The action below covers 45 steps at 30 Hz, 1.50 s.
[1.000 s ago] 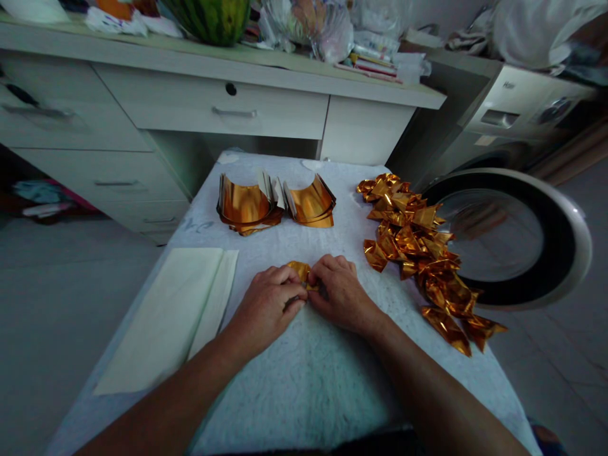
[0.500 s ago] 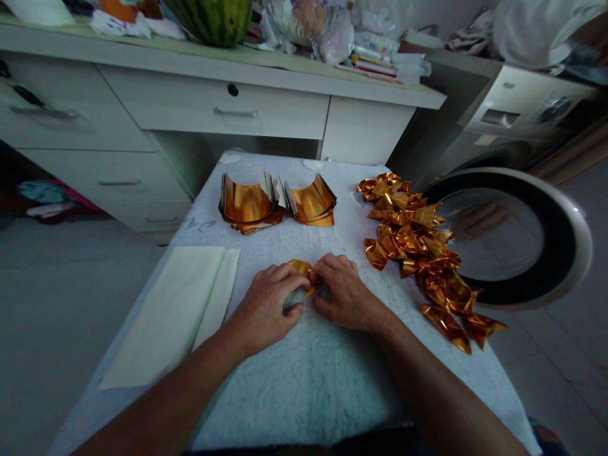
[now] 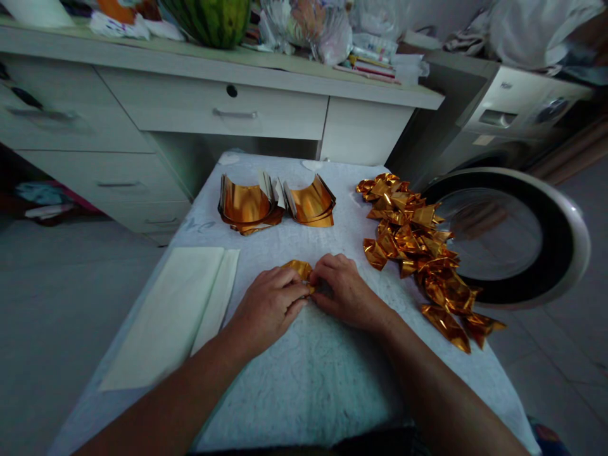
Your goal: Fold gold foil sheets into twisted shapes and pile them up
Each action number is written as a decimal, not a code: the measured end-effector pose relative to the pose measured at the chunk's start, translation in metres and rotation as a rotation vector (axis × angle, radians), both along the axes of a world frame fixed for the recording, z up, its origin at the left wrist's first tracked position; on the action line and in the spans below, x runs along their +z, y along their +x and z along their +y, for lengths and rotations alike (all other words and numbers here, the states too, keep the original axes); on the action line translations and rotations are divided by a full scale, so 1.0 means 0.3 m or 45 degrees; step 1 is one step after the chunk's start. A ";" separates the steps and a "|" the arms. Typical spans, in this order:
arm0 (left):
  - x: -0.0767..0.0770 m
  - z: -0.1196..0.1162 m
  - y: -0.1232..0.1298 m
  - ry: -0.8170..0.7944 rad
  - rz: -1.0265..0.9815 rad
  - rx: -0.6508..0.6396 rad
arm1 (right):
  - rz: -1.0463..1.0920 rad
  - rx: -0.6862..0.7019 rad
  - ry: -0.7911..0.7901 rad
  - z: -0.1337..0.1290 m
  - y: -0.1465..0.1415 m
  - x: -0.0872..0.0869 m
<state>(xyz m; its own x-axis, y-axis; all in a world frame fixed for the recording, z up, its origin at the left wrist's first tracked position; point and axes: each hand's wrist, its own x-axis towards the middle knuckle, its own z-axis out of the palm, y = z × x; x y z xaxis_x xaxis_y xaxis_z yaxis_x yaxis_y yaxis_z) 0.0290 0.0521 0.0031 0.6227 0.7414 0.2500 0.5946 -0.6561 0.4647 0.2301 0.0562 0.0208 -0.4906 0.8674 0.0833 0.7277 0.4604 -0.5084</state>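
Observation:
A small piece of gold foil paper (image 3: 300, 268) lies between my hands at the middle of the cloth-covered table, partly hidden by the fingers. My left hand (image 3: 274, 300) is closed on its left and near side, thumb against the fingers. The fingertips of my right hand (image 3: 342, 289) pinch its right end. Beyond them stand two curved stacks of gold foil sheets (image 3: 247, 201) with pale backs. To the right lies a heap of folded, twisted gold foil pieces (image 3: 408, 237).
Pale folded paper sheets (image 3: 166, 310) lie at the table's left. Past the table's far edge is a white drawer cabinet (image 3: 209, 104) with a watermelon (image 3: 209, 22) on top. The open round door (image 3: 582, 247) of a washing machine (image 3: 522, 104) reaches up to the table's right edge.
My left thumb and fingers have come together on the foil, closing the gap between them. My right hand has hardly moved.

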 end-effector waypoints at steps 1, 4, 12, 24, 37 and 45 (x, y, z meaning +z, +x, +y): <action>0.000 0.000 0.001 0.003 0.004 -0.001 | -0.017 0.003 0.014 0.000 -0.002 0.002; 0.001 0.003 0.001 0.004 0.022 0.013 | -0.084 0.027 0.063 -0.002 -0.009 0.005; 0.005 -0.002 0.003 -0.028 -0.023 0.043 | -0.259 0.159 0.192 -0.003 -0.022 0.001; 0.032 0.034 -0.042 -0.004 -0.291 0.548 | -0.277 0.241 0.232 -0.012 -0.019 0.003; 0.017 0.039 -0.040 -0.116 -0.122 0.354 | -0.261 0.119 0.247 -0.005 -0.018 -0.010; -0.012 0.039 -0.042 -0.040 0.003 0.248 | -0.259 0.109 0.252 -0.007 -0.016 -0.014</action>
<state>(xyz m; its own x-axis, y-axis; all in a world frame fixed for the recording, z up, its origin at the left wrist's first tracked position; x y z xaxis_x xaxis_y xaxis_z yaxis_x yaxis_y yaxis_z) 0.0165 0.0638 -0.0005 0.4675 0.8554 0.2232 0.7099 -0.5137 0.4818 0.2252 0.0542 0.0165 -0.5851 0.7989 0.1393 0.7598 0.6001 -0.2504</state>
